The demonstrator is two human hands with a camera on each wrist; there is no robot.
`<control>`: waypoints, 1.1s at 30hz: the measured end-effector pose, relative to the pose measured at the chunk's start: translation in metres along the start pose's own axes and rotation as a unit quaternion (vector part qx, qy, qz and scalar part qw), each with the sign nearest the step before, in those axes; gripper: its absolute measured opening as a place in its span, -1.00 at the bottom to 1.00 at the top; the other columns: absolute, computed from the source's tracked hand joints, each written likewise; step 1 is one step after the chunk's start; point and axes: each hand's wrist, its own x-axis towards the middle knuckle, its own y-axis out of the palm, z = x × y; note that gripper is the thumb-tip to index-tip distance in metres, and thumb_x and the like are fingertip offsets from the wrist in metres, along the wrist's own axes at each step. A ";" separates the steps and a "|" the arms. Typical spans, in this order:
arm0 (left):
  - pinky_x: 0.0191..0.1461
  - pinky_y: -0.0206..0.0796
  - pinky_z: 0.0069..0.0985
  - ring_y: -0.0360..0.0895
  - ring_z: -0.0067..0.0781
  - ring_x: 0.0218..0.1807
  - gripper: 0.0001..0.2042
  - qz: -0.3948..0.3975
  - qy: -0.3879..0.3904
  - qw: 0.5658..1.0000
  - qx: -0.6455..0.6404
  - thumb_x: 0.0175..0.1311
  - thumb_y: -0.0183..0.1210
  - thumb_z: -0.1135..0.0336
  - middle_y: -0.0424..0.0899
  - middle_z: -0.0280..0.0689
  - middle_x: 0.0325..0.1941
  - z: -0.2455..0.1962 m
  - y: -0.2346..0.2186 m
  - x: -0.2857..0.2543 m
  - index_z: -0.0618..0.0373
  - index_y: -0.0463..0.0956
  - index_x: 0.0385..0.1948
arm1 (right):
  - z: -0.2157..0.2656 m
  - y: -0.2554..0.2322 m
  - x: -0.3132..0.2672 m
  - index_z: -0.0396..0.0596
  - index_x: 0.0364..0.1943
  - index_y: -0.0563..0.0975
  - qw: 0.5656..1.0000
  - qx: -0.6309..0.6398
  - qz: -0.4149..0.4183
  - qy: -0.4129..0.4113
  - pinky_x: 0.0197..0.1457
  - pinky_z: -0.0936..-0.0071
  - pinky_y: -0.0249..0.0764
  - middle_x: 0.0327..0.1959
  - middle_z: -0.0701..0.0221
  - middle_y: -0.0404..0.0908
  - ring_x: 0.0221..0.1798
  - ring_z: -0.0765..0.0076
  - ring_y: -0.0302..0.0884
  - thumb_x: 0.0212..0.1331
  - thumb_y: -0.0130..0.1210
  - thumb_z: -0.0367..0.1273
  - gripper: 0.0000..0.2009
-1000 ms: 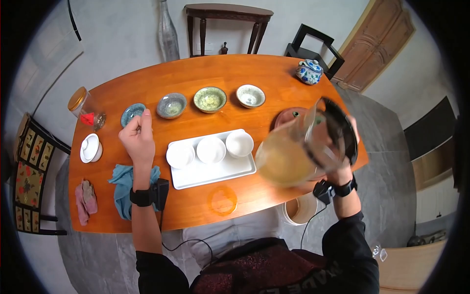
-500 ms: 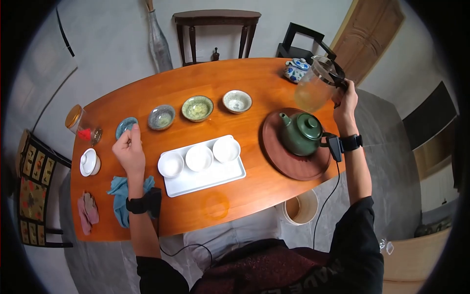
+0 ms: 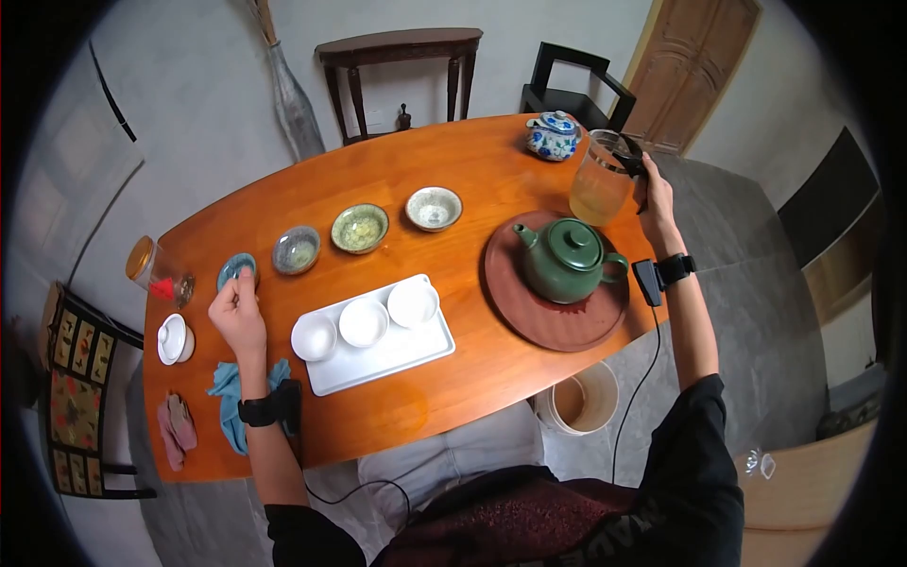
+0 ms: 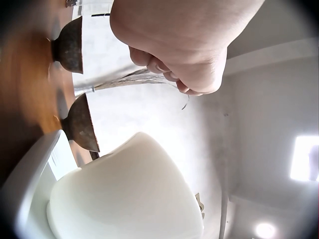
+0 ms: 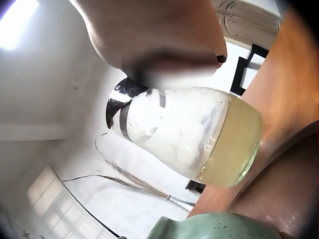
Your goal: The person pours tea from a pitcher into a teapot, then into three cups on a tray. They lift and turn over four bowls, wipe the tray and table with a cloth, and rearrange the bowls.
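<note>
My right hand (image 3: 658, 206) grips the black handle of a glass pitcher (image 3: 595, 194) with pale yellow liquid in its lower part. The pitcher stands upright at the table's far right, behind a green teapot (image 3: 557, 269) on a round brown tray (image 3: 510, 317). My left hand (image 3: 236, 319) has its fingers curled with nothing in them, raised just in front of a small blue bowl (image 3: 231, 272). To its right, three white cups (image 3: 364, 323) sit in a row on a white rectangular tray (image 3: 378, 376). The left wrist view shows one white cup (image 4: 124, 194) up close.
Three glazed bowls (image 3: 360, 230) line the table's middle. A blue-and-white lidded pot (image 3: 554, 142) stands behind the pitcher. At left are a cork-topped jar (image 3: 156, 274), a white lidded cup (image 3: 176, 342), a blue cloth (image 3: 230, 406) and pink gloves (image 3: 175, 430). A bucket (image 3: 595, 402) sits below the front edge.
My right hand has carried the pitcher from close over the table's right front to the far right, behind the teapot, and lowered it. The left hand keeps its curled shape. The head view has shifted.
</note>
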 end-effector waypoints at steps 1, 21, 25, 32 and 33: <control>-0.55 -0.22 -0.61 0.00 -0.78 -0.60 -0.55 0.000 -0.004 1.000 0.005 0.36 0.13 0.39 0.17 -0.53 -0.74 -0.001 0.000 0.000 0.16 0.19 -0.79 | -0.004 -0.001 0.002 0.04 -0.66 0.43 1.000 0.004 -0.003 -0.005 -0.54 0.53 -0.11 -0.75 0.63 0.19 -0.66 0.63 0.02 0.24 0.14 -0.03 -0.58; -0.54 -0.26 -0.59 -0.05 -0.79 -0.59 -0.55 0.055 -0.012 0.998 0.021 0.32 0.14 0.45 0.09 -0.57 -0.72 -0.004 -0.001 -0.003 0.12 0.10 -0.77 | -0.048 -0.013 0.016 0.01 -0.65 0.44 0.993 0.013 -0.116 -0.025 -0.57 0.55 -0.08 -0.74 0.62 0.22 -0.68 0.66 0.05 0.27 0.14 -0.04 -0.57; -0.55 -0.25 -0.60 -0.04 -0.79 -0.59 -0.56 0.054 -0.011 0.998 0.026 0.32 0.14 0.45 0.09 -0.56 -0.72 -0.002 -0.002 -0.003 0.14 0.12 -0.76 | -0.051 -0.015 0.015 0.01 -0.63 0.46 0.994 0.008 -0.097 -0.040 -0.57 0.55 -0.07 -0.75 0.62 0.21 -0.68 0.65 0.05 0.28 0.13 -0.05 -0.59; -0.56 -0.21 -0.59 -0.03 -0.78 -0.58 -0.60 0.073 -0.026 0.996 0.033 0.28 0.14 0.46 0.08 -0.55 -0.72 0.003 -0.001 -0.004 0.19 0.15 -0.74 | -0.040 -0.024 0.006 0.05 -0.54 0.50 0.997 0.023 -0.067 0.035 -0.54 0.58 0.04 -0.69 0.57 0.34 -0.66 0.58 0.19 0.19 0.17 0.00 -0.64; -0.56 -0.20 -0.59 -0.03 -0.78 -0.59 -0.60 0.076 -0.025 0.996 0.029 0.28 0.15 0.45 0.09 -0.55 -0.72 0.007 -0.002 -0.003 0.19 0.15 -0.74 | -0.035 -0.020 0.003 0.07 -0.48 0.52 0.994 0.007 -0.105 0.031 -0.43 0.55 0.14 -0.60 0.60 0.40 -0.53 0.61 0.29 0.13 0.20 -0.01 -0.68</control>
